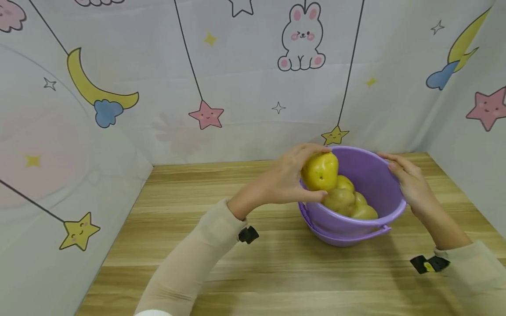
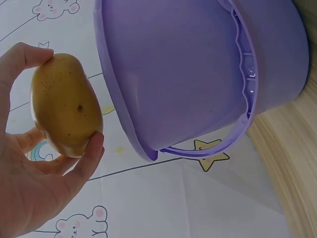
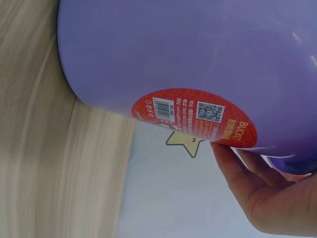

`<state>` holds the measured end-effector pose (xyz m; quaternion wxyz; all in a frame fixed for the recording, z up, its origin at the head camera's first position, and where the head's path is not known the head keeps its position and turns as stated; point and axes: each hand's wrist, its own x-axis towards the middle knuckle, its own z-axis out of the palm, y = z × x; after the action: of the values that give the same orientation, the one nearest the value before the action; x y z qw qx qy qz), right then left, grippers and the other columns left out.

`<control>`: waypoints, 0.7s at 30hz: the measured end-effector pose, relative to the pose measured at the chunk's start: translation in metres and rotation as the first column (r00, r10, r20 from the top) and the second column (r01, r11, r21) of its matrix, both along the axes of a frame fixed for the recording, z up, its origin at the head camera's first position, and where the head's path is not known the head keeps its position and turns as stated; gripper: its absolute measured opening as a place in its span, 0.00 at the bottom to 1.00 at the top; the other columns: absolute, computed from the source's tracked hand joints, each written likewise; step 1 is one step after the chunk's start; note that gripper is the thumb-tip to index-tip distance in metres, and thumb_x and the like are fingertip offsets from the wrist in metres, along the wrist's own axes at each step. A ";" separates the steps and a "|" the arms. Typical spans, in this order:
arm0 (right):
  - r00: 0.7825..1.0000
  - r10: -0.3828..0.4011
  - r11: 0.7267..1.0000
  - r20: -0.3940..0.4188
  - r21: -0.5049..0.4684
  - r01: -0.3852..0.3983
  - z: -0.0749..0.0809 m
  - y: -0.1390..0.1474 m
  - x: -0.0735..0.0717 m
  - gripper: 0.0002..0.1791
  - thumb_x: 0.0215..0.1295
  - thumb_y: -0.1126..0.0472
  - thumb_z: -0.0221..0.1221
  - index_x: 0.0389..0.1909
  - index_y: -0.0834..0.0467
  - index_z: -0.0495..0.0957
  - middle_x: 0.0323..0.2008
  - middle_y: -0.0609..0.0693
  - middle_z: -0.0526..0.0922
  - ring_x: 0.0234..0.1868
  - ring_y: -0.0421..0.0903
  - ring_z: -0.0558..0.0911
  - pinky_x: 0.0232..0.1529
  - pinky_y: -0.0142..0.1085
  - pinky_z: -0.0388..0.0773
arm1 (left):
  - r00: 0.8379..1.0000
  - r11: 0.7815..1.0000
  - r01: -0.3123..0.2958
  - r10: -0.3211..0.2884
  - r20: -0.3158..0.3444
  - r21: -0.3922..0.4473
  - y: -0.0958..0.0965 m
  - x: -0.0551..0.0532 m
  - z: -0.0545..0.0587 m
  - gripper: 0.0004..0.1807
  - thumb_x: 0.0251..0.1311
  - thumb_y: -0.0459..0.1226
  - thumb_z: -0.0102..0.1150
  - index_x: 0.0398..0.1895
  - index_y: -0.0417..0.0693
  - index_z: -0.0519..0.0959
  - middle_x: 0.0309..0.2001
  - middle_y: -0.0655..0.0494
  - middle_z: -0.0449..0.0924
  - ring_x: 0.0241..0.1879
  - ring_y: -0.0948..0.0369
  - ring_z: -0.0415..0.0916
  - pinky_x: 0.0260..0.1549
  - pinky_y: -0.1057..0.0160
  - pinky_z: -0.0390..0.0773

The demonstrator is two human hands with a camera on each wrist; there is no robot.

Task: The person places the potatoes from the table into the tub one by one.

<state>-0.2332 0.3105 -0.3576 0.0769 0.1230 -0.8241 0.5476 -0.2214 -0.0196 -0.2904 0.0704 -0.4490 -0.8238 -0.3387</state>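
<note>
A purple bucket (image 1: pixel 348 228) stands on the wooden table, with several potatoes (image 1: pixel 340 201) lying inside it. My left hand (image 1: pixel 282 177) pinches a yellow potato (image 1: pixel 319 172) between thumb and fingers at the bucket's left rim. The left wrist view shows that held potato (image 2: pixel 67 101) just outside the rim line, apart from the bucket wall. On the opposite side, my right hand (image 1: pixel 415 182) grips the bucket's rim, thumb to the inside. In the right wrist view its fingers (image 3: pixel 237 171) press the outer wall beside a red label (image 3: pixel 198 116).
The bucket's handle (image 1: pixel 367 237) hangs down around its near side. Wood-grain tabletop (image 1: pixel 189 210) spreads to the left and front. A white cloth printed with stars, moons and a rabbit (image 1: pixel 253 79) walls off the back and both sides.
</note>
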 end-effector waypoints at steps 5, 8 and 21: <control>1.000 -0.003 1.000 0.000 -0.004 0.003 -0.001 -0.001 0.000 0.22 0.81 0.58 0.41 0.70 0.53 0.71 0.47 0.30 0.77 0.41 0.32 0.80 0.37 0.25 0.78 | 1.000 0.999 -0.007 0.006 -0.013 -0.039 0.006 -0.004 0.001 0.46 0.49 0.46 0.74 0.72 0.48 0.63 0.68 0.48 0.63 0.63 0.58 0.64 0.56 0.67 0.71; 1.000 -0.007 1.000 0.002 -0.003 0.007 0.000 -0.001 -0.001 0.22 0.81 0.58 0.41 0.70 0.53 0.71 0.46 0.30 0.77 0.40 0.32 0.80 0.37 0.25 0.78 | 0.999 0.998 -0.023 0.022 -0.030 -0.062 0.010 -0.007 0.001 0.46 0.49 0.46 0.74 0.72 0.49 0.64 0.69 0.48 0.62 0.63 0.57 0.64 0.56 0.67 0.71; 1.000 -0.007 1.000 0.005 -0.015 0.007 0.000 -0.001 0.001 0.22 0.81 0.58 0.41 0.69 0.52 0.71 0.45 0.29 0.78 0.40 0.31 0.80 0.36 0.25 0.78 | 0.997 0.996 -0.053 0.049 -0.060 -0.065 0.018 -0.014 -0.006 0.43 0.48 0.44 0.74 0.69 0.50 0.68 0.69 0.47 0.62 0.65 0.55 0.62 0.58 0.62 0.69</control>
<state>-0.2327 0.3096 -0.3574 0.0776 0.1183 -0.8206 0.5537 -0.2353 -0.0018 -0.2966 0.0879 -0.4396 -0.8435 -0.2958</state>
